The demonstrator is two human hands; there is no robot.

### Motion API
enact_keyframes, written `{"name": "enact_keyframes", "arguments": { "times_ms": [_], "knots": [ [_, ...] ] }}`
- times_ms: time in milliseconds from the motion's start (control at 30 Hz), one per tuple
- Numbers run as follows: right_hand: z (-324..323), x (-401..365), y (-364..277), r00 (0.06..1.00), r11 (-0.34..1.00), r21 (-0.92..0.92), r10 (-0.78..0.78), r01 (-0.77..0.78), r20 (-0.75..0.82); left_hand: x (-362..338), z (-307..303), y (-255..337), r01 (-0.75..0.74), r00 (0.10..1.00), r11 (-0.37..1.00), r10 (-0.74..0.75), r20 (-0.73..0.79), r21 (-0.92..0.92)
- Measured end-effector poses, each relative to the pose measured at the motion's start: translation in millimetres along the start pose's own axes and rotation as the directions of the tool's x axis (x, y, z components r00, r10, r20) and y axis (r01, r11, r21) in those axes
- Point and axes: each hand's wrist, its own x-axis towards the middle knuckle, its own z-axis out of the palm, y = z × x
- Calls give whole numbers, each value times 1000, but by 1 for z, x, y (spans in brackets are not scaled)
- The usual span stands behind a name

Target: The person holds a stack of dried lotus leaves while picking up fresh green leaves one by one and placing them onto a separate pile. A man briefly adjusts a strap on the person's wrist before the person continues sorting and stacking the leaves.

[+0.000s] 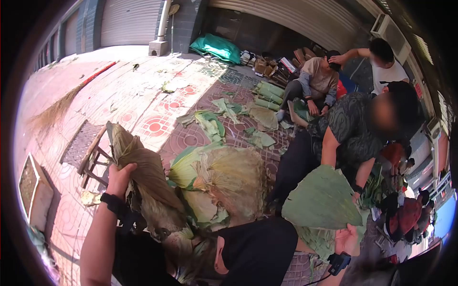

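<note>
My left hand (121, 178) is wrapped round a bundle of brown, wilted lotus leaves (155, 174), which hangs down toward my lap. On the right, my right hand (347, 238) grips the lower edge of a flat, folded green lotus leaf (317, 200), with the thumb on top. More green leaf pieces (315, 238) show beneath it. Between my hands, a large heap of yellow-brown lotus leaves (234, 176) lies on the paving in front of my knees. Both my wrists wear dark straps.
A co-worker in a patterned shirt (353, 117) sits close on my right; another person (317, 78) sits farther back. Loose leaves (210, 124) litter the tiles. A wooden stool (93, 155), a white box (36, 193) and a broom (67, 102) are on the left. A green sack (214, 47) lies behind.
</note>
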Motion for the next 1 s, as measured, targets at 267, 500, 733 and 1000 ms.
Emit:
{"name": "enact_keyframes", "arguments": {
  "times_ms": [267,500,733,1000],
  "knots": [
    [-31,-65,-75,892,901,-164,-426,402,-152,17,0,-16,-36,990,999,35,139,7],
    [-14,-55,-79,849,844,-324,-498,428,-175,43,-11,-46,-89,992,993,81,95,81],
    [-56,28,-59,916,907,-261,-375,331,-142,19,-12,-18,4,998,998,-8,60,62],
    [-45,86,-28,916,894,-351,-358,279,-181,-13,-9,25,111,993,994,-112,34,24]
  ]
}}
